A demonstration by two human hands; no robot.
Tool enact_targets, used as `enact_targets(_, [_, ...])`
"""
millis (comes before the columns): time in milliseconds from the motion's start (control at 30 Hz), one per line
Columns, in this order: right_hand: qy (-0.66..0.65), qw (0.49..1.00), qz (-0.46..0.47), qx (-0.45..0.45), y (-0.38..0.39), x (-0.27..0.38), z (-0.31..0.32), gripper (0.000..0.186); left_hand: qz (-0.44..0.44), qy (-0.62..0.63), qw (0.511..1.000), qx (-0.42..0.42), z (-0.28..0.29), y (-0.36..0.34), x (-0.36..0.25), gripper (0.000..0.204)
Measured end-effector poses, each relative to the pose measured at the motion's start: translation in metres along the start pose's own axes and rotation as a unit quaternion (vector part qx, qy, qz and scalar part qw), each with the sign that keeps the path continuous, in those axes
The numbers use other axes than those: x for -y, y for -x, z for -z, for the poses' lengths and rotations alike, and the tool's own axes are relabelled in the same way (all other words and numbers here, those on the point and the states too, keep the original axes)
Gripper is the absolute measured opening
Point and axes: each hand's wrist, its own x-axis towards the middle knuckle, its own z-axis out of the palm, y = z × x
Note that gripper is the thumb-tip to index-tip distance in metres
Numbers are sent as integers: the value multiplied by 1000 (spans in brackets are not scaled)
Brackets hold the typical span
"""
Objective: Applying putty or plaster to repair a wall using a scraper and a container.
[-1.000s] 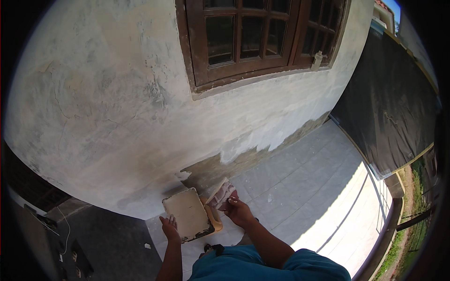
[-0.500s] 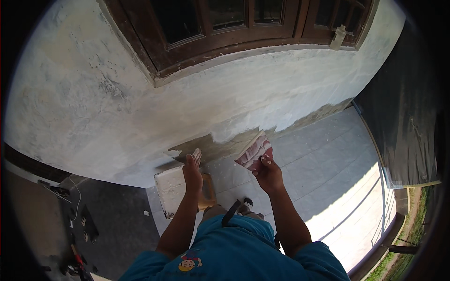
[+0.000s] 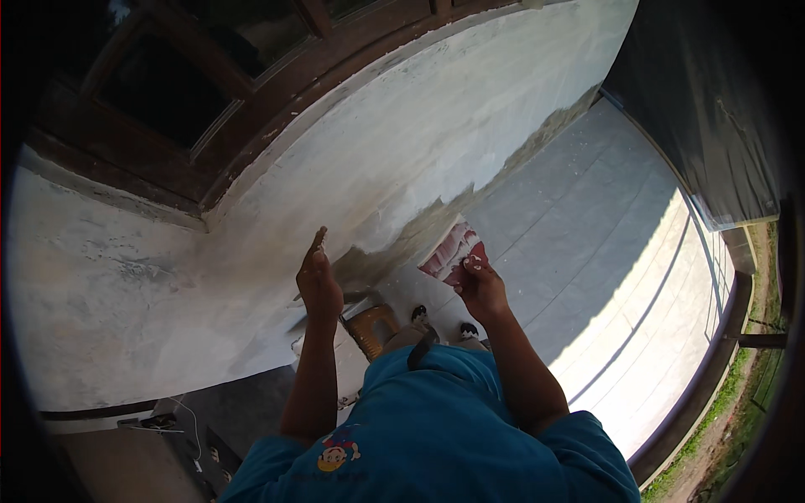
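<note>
My right hand [image 3: 484,293] grips a dark red, flat putty spreader [image 3: 449,256] by its narrow end, thumb on top. White filler is smeared over its face, and its broad edge points up toward the wall. My left hand [image 3: 319,281] is raised with its fingers stretched out, some whitish at the tips, and nothing shows in it. In the picture it overlaps the wall [image 3: 377,142]; whether it touches I cannot tell. Pale, patchy filler coats the wall, with a bare grey strip along its foot.
A brown window frame [image 3: 268,113] is set in the wall above. Close to my legs stand a brown stool [image 3: 371,329] and a white-smeared board [image 3: 350,369], partly behind my left arm. Grey floor tiles [image 3: 545,226] stretch right to a dark hanging sheet [image 3: 704,109] and a railing.
The view has swung, so the window and wall sit further left and more tilted. My left hand is higher in the picture and turned more edge-on. The spreader stays in my right hand.
</note>
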Motion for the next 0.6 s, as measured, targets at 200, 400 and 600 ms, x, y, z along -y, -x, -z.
enact_targets(200, [45, 985, 49, -158, -96, -34, -7, 21, -303, -83, 949, -28, 23, -86, -25, 46])
enact_targets(400, [56, 963, 96, -245, -204, -72, -26, 27, -294, 13, 956, 14, 29, -99, -19, 51])
enact_targets(600, [128, 940, 151, -276, -230, -79, -47, 22, -231, 15, 972, 52, 30, -77, 15, 52])
